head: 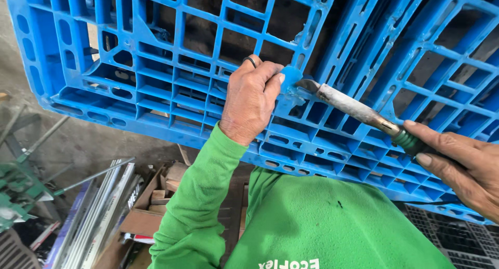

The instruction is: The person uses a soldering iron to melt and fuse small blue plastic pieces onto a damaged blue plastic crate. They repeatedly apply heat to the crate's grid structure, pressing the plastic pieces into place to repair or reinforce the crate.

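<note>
Blue plastic fills most of the view: a ribbed pallet [171,77] tilted up in front of the person, its grid of cells facing the camera. The left hand [250,100], a dark ring on one finger, presses a small blue plastic patch [291,76] flat against a rib near the middle of the pallet, fingers curled and thumb pinning the piece, wrist bent back from a green sleeve [200,196]. The right hand [457,162] is closed around the green handle of a long metal iron [353,109], gripping it low and reaching in from the lower right, so that the flattened tip touches the edge of the patch just beside the left thumb. To do this well, I would judge the tip should stay laid along the seam between patch and rib, with steady pressure from the left hand and the thumb kept clear of the metal. Below, metal rods [99,206] and cardboard scraps [156,196] lie on the floor.
</note>
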